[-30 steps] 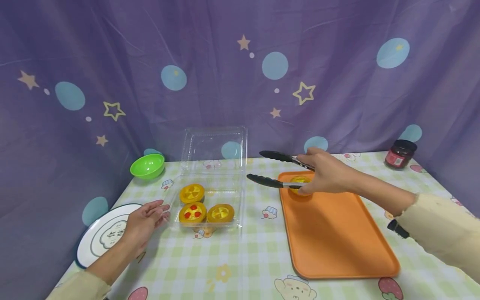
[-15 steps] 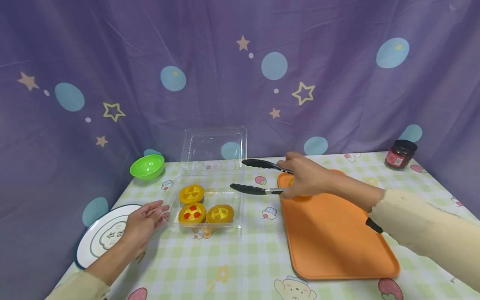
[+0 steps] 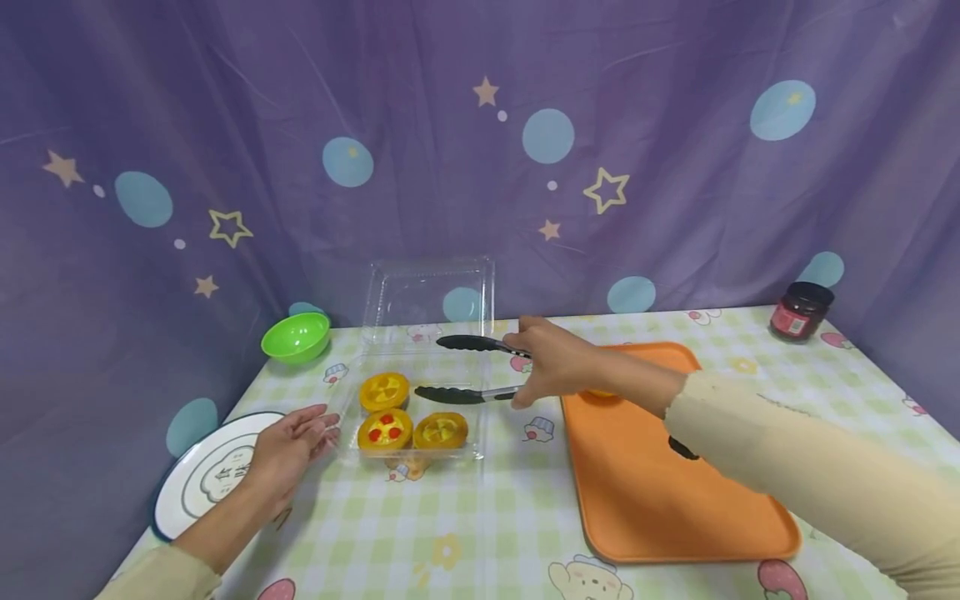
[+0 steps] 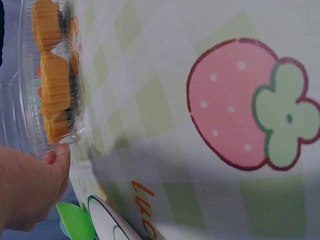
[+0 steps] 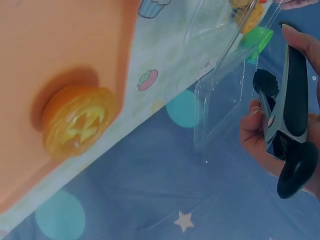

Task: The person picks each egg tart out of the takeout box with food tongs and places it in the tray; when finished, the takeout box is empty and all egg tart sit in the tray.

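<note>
My right hand (image 3: 558, 358) grips a pair of black-tipped tongs (image 3: 465, 395), arms spread and nothing between them. The tips hang over the right part of a clear plastic clamshell box (image 3: 482, 417), its lid raised at the back. Inside it sit three egg tarts: a plain one (image 3: 384, 389) at the back, a red-dotted one (image 3: 385, 429) at front left, another (image 3: 441, 430) at front right. My left hand (image 3: 288, 442) has its fingertips at the box's left side, touching its edge in the left wrist view. Another tart (image 5: 80, 120) lies on the orange tray (image 3: 675, 500), mostly hidden in the head view.
At the left edge of the checked tablecloth (image 3: 375, 533) lies a white plate (image 3: 202, 475), partly under my left forearm. Behind it stands a green bowl (image 3: 296, 337). A dark-lidded jar (image 3: 801, 311) is at the far right. A purple curtain (image 3: 420, 83) closes off the back.
My right hand has carried the tongs leftward, from over the tray to over the right part of the box. My left hand stays at the box's side.
</note>
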A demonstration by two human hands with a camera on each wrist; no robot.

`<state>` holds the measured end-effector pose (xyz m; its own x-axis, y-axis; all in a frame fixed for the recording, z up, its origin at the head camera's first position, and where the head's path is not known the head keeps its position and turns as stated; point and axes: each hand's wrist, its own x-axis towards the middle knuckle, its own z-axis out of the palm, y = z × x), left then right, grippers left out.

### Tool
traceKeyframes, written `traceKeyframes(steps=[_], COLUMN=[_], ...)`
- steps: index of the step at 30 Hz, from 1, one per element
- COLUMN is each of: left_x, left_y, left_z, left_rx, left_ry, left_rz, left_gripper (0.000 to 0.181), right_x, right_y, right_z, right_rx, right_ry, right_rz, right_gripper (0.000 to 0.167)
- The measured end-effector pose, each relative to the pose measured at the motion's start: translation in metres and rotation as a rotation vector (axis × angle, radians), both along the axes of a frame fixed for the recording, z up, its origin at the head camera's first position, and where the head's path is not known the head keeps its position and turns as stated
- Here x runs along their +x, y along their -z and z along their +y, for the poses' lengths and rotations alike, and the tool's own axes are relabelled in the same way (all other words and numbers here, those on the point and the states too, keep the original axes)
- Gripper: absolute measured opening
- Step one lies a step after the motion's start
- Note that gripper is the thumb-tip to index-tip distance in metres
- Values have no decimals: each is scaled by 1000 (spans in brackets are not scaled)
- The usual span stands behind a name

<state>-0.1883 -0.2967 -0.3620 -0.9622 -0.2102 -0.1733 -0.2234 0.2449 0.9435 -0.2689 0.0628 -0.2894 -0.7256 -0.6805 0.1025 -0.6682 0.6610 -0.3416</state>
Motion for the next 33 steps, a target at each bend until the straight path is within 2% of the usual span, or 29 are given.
traceKeyframes(steps=[5, 10, 17, 23, 33], left_x=[0, -1, -2, -1, -1], left_y=[-1, -2, -2, -1, -1], left_z=[1, 1, 0, 0, 0], left_rx=[-2, 8, 15, 8, 13], left_ry=[0, 7, -3, 1, 1], left_rz=[-2, -2, -7, -2, 0], left_gripper=[46, 47, 46, 46, 45], right_x=[-5, -10, -13, -16, -16], right_y=[3, 5, 11, 18, 22], right_z=[-12, -23, -37, -51, -72], right_rx=[-8, 21, 49, 82, 153], right_ry=[-31, -44, -65, -49, -23], right_rz=[2, 39, 65, 77, 75], right_gripper=[82, 82, 74, 76, 68])
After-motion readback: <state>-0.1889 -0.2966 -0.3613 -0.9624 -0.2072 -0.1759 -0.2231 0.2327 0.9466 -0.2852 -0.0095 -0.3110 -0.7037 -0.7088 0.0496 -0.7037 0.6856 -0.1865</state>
